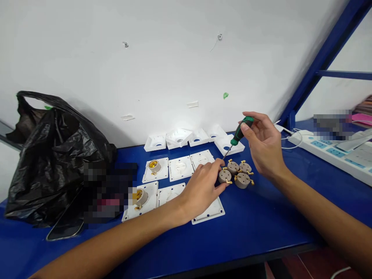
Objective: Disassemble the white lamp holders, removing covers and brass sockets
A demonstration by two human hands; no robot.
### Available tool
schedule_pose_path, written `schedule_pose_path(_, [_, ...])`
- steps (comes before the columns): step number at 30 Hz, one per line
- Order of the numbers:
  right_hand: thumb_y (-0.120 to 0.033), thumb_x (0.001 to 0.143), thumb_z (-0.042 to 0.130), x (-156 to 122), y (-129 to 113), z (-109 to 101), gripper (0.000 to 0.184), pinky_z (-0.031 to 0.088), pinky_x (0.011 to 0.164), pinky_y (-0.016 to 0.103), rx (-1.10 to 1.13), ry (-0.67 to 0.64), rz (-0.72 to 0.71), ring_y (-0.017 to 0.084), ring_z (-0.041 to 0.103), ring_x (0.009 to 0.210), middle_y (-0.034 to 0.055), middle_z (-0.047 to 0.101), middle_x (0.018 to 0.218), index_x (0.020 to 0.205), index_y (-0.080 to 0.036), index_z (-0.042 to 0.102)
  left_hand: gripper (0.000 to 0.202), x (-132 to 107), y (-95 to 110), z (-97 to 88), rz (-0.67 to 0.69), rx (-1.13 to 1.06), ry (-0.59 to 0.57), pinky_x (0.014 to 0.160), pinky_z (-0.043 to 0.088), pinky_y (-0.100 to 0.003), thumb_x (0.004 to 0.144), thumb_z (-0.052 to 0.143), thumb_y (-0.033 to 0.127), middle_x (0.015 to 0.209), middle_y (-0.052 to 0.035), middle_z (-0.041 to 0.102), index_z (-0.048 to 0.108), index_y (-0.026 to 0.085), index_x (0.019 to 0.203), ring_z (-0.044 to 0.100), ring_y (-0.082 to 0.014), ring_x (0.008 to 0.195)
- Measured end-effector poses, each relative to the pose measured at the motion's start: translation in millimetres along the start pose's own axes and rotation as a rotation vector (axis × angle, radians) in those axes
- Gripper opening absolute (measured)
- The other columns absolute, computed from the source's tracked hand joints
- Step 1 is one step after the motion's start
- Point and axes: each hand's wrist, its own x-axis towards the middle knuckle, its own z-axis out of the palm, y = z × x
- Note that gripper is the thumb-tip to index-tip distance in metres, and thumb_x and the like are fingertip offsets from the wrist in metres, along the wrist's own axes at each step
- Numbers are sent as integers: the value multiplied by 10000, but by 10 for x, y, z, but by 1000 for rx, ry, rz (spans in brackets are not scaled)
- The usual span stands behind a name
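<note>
My right hand [263, 145] holds a green-handled screwdriver [238, 135] by its handle, with the tip pointing down and left toward a grey round lamp-holder base [224, 176]. My left hand [202, 188] pinches that base with thumb and fingers, steadying it on the blue table [261, 221]. Three more grey bases with brass terminals [241, 173] sit right beside it, under my right hand. My left palm rests over a white square plate [210, 212].
White square plates lie in rows near the middle, two carrying brass lamp holders [154, 166]. White covers [180, 137] line the wall. A black plastic bag [49, 155] fills the left. A white power strip [334, 153] lies at the right, by a blue frame post [319, 66].
</note>
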Motion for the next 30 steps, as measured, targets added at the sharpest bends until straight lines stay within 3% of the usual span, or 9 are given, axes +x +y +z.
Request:
schedule_pose_path(7, [-359,949,714,23,-18,-38,235,591,905,434,-57,67,-64,250,661,1073,47,626,1001,1181,-333,689,331,25,-84,-137,-131,-173,52,890,576,-416,982,668,215,1192,-66,714,459,270,1233,700,-257,1082])
schedule_pose_path(16, [-359,957,696,39,-83,-47,224,608,831,401,-105,121,-101,244,648,1041,50,614,997,1179,-335,677,295,168,-85,-3,-130,-313,12,936,576,-428,985,635,184,1096,-56,721,483,258,1227,716,-228,1050])
schedule_pose_path(22, [-355,972,669,18,-139,-25,203,608,835,398,-145,111,-109,242,643,1061,56,622,1054,1174,-332,665,380,165,-44,-39,-95,-230,-54,926,574,-427,959,636,149,1122,-71,725,464,253,1281,709,-240,1058])
schedule_pose_path(30, [-370,979,665,38,-131,-51,206,608,809,394,-160,112,-123,245,648,1037,55,618,1031,1182,-339,662,406,86,-24,-298,-73,-81,-170,861,580,-398,999,605,248,1185,-88,711,442,288,1368,695,-274,1124])
